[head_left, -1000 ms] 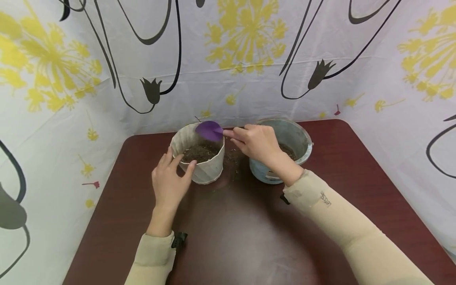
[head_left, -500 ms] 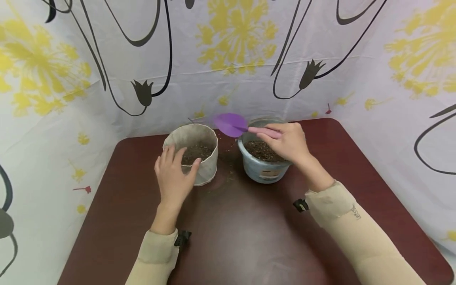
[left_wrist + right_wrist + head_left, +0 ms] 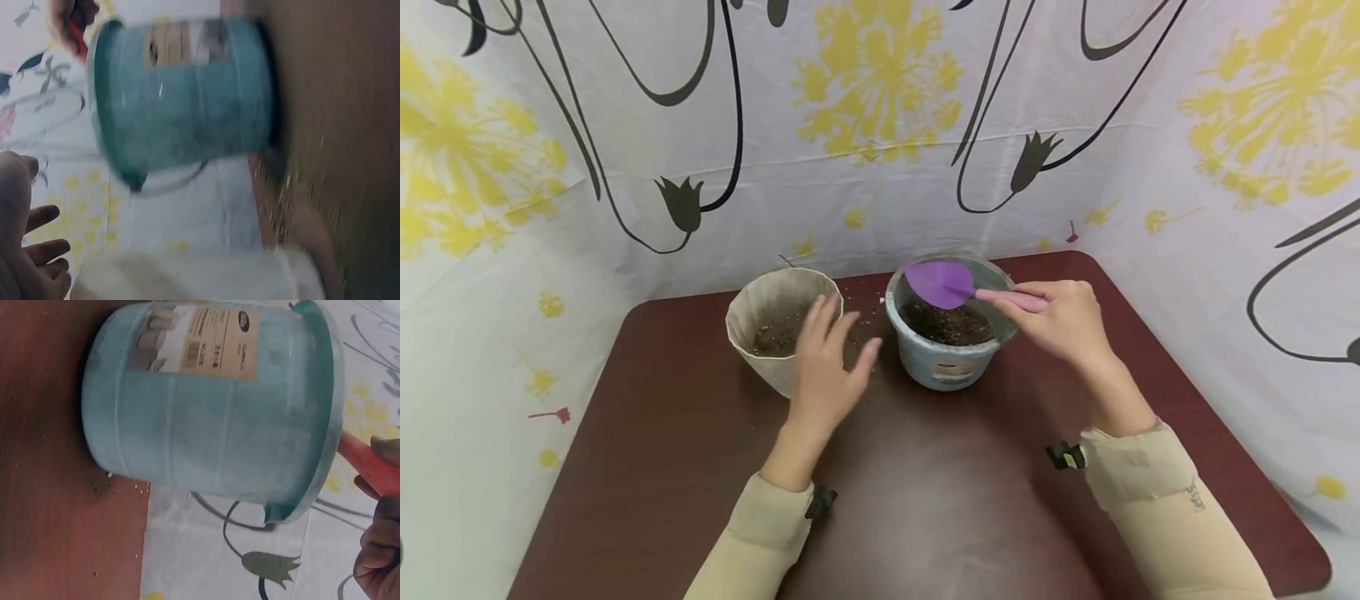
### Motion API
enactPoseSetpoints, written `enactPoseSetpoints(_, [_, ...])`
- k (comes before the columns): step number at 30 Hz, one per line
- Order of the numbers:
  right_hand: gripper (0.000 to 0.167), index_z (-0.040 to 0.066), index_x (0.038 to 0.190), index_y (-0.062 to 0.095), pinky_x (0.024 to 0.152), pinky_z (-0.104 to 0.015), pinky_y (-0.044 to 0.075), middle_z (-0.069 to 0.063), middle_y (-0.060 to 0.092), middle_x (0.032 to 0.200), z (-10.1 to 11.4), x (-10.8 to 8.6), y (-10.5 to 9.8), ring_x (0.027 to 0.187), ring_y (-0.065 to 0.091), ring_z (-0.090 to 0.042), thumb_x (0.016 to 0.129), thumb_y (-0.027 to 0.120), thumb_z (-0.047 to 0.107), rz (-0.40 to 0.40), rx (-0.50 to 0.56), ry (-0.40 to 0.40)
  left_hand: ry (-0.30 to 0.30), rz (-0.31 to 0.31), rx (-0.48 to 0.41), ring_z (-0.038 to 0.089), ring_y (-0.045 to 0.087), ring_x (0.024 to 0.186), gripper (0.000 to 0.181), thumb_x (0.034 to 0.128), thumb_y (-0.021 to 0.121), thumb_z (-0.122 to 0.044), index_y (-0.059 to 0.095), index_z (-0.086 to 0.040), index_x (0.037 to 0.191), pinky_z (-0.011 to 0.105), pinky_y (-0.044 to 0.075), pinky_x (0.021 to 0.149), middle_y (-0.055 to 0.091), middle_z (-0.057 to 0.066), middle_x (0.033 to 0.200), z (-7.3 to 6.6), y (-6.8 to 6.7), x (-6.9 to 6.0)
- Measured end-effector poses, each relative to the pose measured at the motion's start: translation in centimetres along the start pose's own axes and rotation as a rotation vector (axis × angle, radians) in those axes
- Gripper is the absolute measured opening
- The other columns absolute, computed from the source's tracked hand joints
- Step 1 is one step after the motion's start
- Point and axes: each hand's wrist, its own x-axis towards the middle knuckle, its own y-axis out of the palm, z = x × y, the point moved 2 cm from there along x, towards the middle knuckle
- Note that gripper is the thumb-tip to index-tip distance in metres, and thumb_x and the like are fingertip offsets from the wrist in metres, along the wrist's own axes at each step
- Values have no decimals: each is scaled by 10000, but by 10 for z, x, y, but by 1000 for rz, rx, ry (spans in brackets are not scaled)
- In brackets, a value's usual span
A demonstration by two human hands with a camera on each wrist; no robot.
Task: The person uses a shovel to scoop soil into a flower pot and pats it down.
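My right hand [image 3: 1063,321] grips the pink handle of a purple trowel [image 3: 942,284], its blade over the blue bucket [image 3: 936,362]. Dark soil [image 3: 951,325] lies inside that bucket. In the right wrist view, the trowel's handle [image 3: 369,464] shows beyond the bucket's rim, held in curled fingers. My left hand [image 3: 829,362], fingers spread and holding nothing, is in front of the right side of a whitish pot [image 3: 760,367], which also has soil [image 3: 778,333] in it. Whether the hand touches the pot I cannot tell. The left wrist view is blurred.
Both containers stand near the back edge of a dark red-brown table [image 3: 925,500]. Loose soil crumbs [image 3: 867,321] lie between them. A patterned white cloth [image 3: 880,200] hangs behind and at the sides. A paper label [image 3: 219,344] is on the bucket.
My right hand has carried the trowel rightward from over the whitish pot to over the blue bucket. My left hand has come off the pot's left rim and moved right.
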Motion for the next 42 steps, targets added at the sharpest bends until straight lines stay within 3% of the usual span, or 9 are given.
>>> enactPoseSetpoints(7, [249,222,941,849,533,-413,498,60,770,783,-4,4,10,721,684,-207,837,816,445,307,-72,108,-22,233,-29,330,423,1420,484,973,664,-398,648,-90,1345,462,376,1147,435,168,1553,-20,31,-1])
enactPoseSetpoints(11, [321,117,919,832,508,-467,506,-70,720,698,1,11,19,643,656,-286,875,772,430,423,-220,80,-83,386,2,313,304,1493,565,1006,563,-521,586,-162,1443,507,340,1164,315,138,1630,-22,46,5])
enactPoseSetpoints(14, [306,68,799,778,460,-483,479,-108,606,594,7,18,12,544,594,-316,860,775,367,438,-379,10,-125,451,14,302,280,1505,600,1005,528,-573,568,-187,1462,544,338,1154,265,126,1650,-22,50,7])
enactPoseSetpoints(20, [395,136,536,537,375,-472,416,-56,455,497,10,34,-12,435,489,-300,824,797,206,291,-487,-202,-146,473,33,293,328,1483,594,1000,536,-575,560,-213,1470,550,362,1125,266,115,1648,-24,47,10])
enactPoseSetpoints(25, [340,126,587,647,319,-460,366,-58,417,473,4,42,-7,376,428,-275,803,854,288,159,-498,-405,-149,492,56,285,343,1476,619,988,530,-610,564,-218,1465,540,366,1118,265,103,1651,-26,45,11])
enactPoseSetpoints(27, [163,139,734,772,318,-400,346,-27,386,452,1,44,0,368,357,-195,807,851,261,197,-509,-488,-154,496,71,287,357,1467,637,975,532,-633,570,-222,1460,538,375,1108,264,94,1653,-27,45,11])
enactPoseSetpoints(30, [97,139,796,804,329,-352,331,4,377,451,-5,47,9,388,286,-119,800,863,217,301,-505,-560,-162,496,84,288,384,1450,657,956,543,-658,581,-227,1450,536,389,1093,267,86,1652,-26,45,12])
enactPoseSetpoints(34, [193,149,656,715,356,-359,367,14,478,488,-11,50,11,398,372,-131,768,871,164,464,-433,-511,-170,496,84,295,409,1432,660,947,556,-661,588,-228,1444,537,396,1088,273,86,1649,-25,44,11])
enactPoseSetpoints(42, [364,177,544,616,341,-388,377,32,414,460,-6,52,8,385,399,-165,807,850,271,434,-447,-556,-173,495,85,298,426,1418,665,939,550,-680,592,-244,1441,543,403,1076,284,72,1648,-26,44,13])
